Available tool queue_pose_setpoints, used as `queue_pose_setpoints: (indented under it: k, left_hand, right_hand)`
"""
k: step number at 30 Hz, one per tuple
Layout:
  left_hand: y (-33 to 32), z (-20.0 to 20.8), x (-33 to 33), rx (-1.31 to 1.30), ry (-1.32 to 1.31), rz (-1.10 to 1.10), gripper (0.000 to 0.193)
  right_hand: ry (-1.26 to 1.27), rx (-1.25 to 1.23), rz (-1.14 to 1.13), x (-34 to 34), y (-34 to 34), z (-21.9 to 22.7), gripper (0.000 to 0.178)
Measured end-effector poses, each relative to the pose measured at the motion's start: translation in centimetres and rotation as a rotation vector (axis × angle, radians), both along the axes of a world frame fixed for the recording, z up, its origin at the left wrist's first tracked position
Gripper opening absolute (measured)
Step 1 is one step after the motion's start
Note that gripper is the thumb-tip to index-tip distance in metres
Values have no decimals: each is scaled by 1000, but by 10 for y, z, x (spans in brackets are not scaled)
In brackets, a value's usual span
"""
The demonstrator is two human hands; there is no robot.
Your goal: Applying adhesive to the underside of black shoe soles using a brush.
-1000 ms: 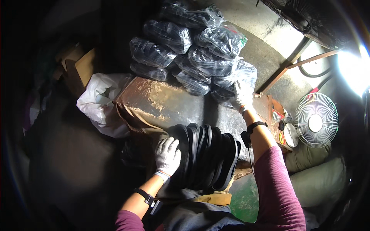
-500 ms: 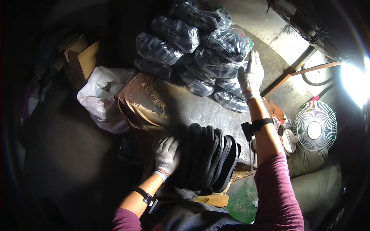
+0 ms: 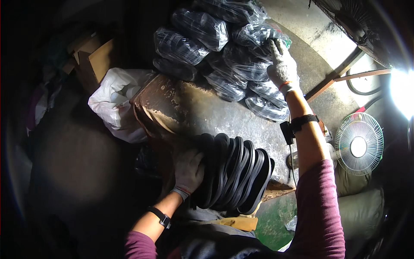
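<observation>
A row of black shoe soles (image 3: 233,172) stands on edge, packed side by side, at the near edge of the worn worktable (image 3: 202,105). Against the row's left end rests my gloved left hand (image 3: 188,170), its fingers lying along the outermost sole, partly in shadow. My gloved right hand (image 3: 282,64) reaches far forward with fingers stretched out, touching the right side of a pile of clear plastic bags (image 3: 241,64). Dark items fill these bags. The pile lies at the table's far end.
Left of the table sits a white woven sack (image 3: 116,105), with an opened cardboard box (image 3: 97,60) behind it. A fan (image 3: 358,146) and a bright lamp (image 3: 402,93) stand at the right. Another fan (image 3: 351,26) is at the upper right, near a wooden frame (image 3: 336,77).
My right hand has moved slightly forward along the bag pile, its fingertips now over an upper bag. My left hand stays beside the soles. The whole view has shifted a little.
</observation>
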State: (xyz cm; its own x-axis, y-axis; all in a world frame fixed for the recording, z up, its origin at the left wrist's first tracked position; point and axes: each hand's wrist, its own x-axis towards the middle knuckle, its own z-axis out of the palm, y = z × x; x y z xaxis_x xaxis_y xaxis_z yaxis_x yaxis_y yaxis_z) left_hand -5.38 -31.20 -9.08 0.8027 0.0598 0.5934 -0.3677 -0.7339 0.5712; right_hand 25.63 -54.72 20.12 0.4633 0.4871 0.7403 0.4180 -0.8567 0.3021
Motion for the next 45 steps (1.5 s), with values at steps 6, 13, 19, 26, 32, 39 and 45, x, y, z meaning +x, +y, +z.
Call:
queue_pose_setpoints:
  k: [6,13,19,26,32,39,45]
  left_hand:
    - [4,5,0,-6,-9,-21,44]
    - [-1,-3,6,-9,-27,-35,47]
    - [4,0,1,4,20,-15,46]
    - [9,-11,0,44,-19,-15,47]
    - [5,-7,6,-9,-49,-20,47]
    - [5,-12,8,55,-22,-15,43]
    - [2,-9,2,11,-40,-29,48]
  right_hand:
    - [156,97,-85,-12,19,-2,73]
    - [241,-108,8,-6,-2,-80,57]
    - [162,-100,-49,-15,20,-94,56]
    - [228,-103,153,-31,50,-120,47]
    - [618,-103,-124,-10,30,-150,49]
    - [430,-9,159,-19,47,-152,48]
    - [889,-292,-153,-34,56,-154,51]
